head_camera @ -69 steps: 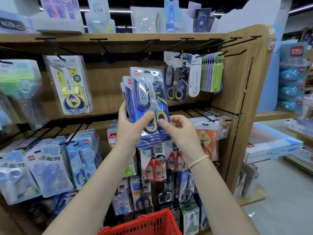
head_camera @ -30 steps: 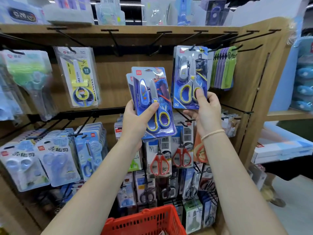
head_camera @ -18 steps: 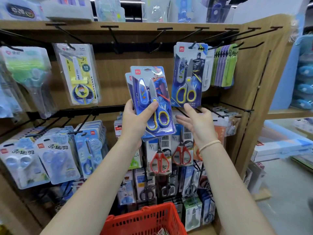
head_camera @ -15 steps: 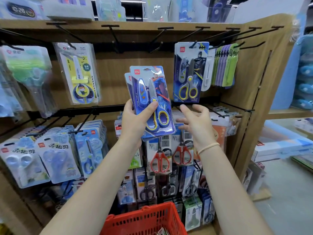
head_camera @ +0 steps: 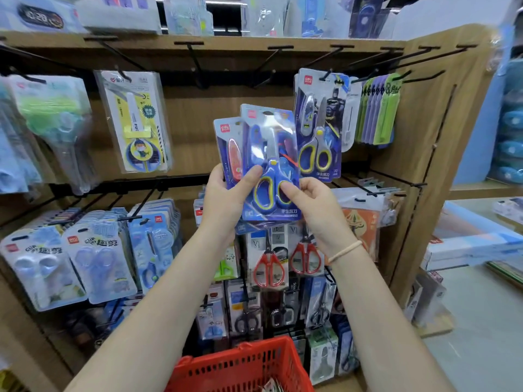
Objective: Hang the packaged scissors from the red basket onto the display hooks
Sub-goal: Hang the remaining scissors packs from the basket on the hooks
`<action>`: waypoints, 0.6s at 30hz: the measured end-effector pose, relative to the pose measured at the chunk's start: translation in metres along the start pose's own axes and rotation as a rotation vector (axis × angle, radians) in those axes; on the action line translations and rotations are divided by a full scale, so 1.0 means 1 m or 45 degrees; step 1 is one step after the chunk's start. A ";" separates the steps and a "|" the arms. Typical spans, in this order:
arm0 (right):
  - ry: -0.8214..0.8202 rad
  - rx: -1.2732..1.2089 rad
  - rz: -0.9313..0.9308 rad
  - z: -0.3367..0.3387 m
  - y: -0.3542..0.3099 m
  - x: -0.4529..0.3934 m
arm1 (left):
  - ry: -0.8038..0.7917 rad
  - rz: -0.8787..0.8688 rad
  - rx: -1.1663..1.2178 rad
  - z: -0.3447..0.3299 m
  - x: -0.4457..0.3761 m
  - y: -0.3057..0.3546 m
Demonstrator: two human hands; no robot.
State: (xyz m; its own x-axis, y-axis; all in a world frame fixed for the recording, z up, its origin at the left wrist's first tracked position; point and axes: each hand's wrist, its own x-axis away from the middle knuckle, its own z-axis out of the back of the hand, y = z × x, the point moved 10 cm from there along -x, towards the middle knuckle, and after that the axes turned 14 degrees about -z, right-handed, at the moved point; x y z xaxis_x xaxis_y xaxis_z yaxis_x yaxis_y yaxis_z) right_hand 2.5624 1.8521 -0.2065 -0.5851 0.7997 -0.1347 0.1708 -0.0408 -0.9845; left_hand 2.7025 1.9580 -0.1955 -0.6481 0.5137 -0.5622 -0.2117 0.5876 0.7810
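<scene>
The red basket (head_camera: 243,366) sits at the bottom edge. Above it, the left hand (head_camera: 226,199) grips a stack of packaged scissors (head_camera: 270,165) — the right hand (head_camera: 314,205) pinches the front pack's lower right corner. Behind, a Batman pack (head_camera: 319,125) hangs from a display hook (head_camera: 325,76) on the wooden rack (head_camera: 441,142).

Bare hooks (head_camera: 198,66) upper middle — hung packs (head_camera: 319,123) crowd the right.
</scene>
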 end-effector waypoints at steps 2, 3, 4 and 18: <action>0.083 -0.062 -0.028 0.009 0.002 -0.003 | -0.011 0.001 -0.023 0.002 -0.001 -0.001; 0.113 -0.070 -0.021 0.014 0.002 -0.005 | -0.012 0.003 -0.033 0.002 -0.002 -0.002; 0.129 -0.079 0.003 0.018 0.000 -0.005 | -0.012 0.005 -0.046 0.003 -0.001 -0.003; 0.392 -0.417 0.262 0.076 -0.043 -0.013 | -0.030 -0.028 -0.070 -0.005 -0.001 0.005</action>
State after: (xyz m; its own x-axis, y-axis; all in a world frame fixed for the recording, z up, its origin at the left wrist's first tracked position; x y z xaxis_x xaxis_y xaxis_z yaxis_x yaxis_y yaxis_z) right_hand 2.5023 1.7985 -0.1709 -0.2606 0.9366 -0.2341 0.5275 -0.0650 -0.8471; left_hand 2.6988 1.9571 -0.1899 -0.6259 0.5158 -0.5850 -0.2659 0.5640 0.7818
